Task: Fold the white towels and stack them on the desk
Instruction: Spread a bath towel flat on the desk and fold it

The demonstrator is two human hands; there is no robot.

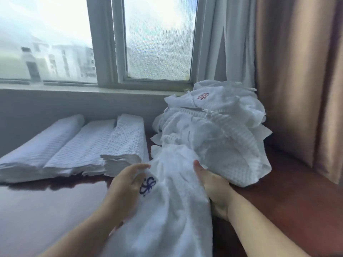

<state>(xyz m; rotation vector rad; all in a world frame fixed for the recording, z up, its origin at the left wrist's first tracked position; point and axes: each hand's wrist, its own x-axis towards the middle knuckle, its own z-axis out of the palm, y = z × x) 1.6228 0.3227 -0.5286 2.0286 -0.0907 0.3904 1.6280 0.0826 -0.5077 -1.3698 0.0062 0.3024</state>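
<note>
A white towel [172,201] with a blue embroidered mark hangs loose between my hands over the dark wooden desk [46,210]. My left hand [126,186] grips its left edge beside the blue mark. My right hand [213,186] grips its right side, thumb up. Behind it a heap of unfolded white towels [213,130] rises at the right, one showing a red mark. Three stacks of folded white towels [78,145] lie side by side at the left.
A window [159,43] and its sill run along the back wall. Grey and brown curtains [297,71] hang at the right, close to the heap. Bare desk surface shows at the front left and far right.
</note>
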